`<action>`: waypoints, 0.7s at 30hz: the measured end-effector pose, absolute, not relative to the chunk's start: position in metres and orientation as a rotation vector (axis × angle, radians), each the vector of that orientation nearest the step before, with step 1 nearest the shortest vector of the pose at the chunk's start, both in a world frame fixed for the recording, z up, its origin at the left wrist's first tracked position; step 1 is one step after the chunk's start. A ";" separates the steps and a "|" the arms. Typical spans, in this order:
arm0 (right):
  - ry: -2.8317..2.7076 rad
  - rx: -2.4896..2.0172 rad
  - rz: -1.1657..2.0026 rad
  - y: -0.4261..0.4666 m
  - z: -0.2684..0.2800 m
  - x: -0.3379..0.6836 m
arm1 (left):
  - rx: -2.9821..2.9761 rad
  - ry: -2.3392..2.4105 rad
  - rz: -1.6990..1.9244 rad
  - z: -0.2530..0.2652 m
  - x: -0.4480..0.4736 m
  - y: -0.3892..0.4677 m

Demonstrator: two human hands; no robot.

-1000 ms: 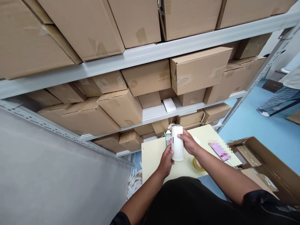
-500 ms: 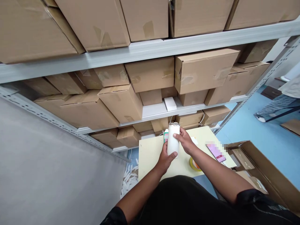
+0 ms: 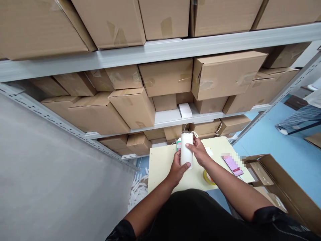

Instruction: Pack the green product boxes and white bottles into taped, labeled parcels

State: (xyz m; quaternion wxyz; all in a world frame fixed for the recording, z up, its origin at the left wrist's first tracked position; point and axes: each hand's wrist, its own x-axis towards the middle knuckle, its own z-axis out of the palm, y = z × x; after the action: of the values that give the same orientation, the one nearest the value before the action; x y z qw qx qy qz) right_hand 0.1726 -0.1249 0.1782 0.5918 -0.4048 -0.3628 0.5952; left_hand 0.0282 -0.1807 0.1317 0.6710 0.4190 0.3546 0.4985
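Note:
Both my hands hold a white cylindrical device [image 3: 186, 149] upright above a small pale yellow table [image 3: 160, 164]. My left hand [image 3: 178, 168] cups its lower end from below and the left. My right hand [image 3: 199, 150] grips its upper right side, fingers wrapped across the front. A thin white cable runs from the top of the device toward the shelves. Behind the device, a small green and pink box [image 3: 178, 144] is mostly hidden.
On the table lie a pink phone [image 3: 232, 165] and a yellow tape roll [image 3: 207, 176]. A grey metal shelf rack [image 3: 165, 50] packed with cardboard boxes rises ahead. An open cardboard box [image 3: 281, 187] sits at right. Small white pieces [image 3: 137, 190] litter the floor at left. Another person's leg [image 3: 296, 117] is at far right.
The white device has turned in my hands, so its dark marking no longer faces me. My left hand shifted under its base. The camera drifted slightly.

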 end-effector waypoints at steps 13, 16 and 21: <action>-0.921 -0.976 1.397 -0.126 0.171 0.176 | 0.965 0.859 1.050 0.128 0.026 -0.181; -0.956 -0.919 1.454 -0.128 0.174 0.178 | 0.958 0.880 1.069 0.129 0.025 -0.180; -0.910 -0.864 1.531 -0.125 0.177 0.184 | 0.958 0.896 1.074 0.126 0.026 -0.180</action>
State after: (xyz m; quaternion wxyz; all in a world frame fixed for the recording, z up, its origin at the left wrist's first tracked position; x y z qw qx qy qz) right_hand 0.1840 -0.1247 0.1770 0.5489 -0.3650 -0.3843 0.6463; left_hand 0.0257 -0.1805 0.1265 0.6615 0.4238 0.3964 0.4750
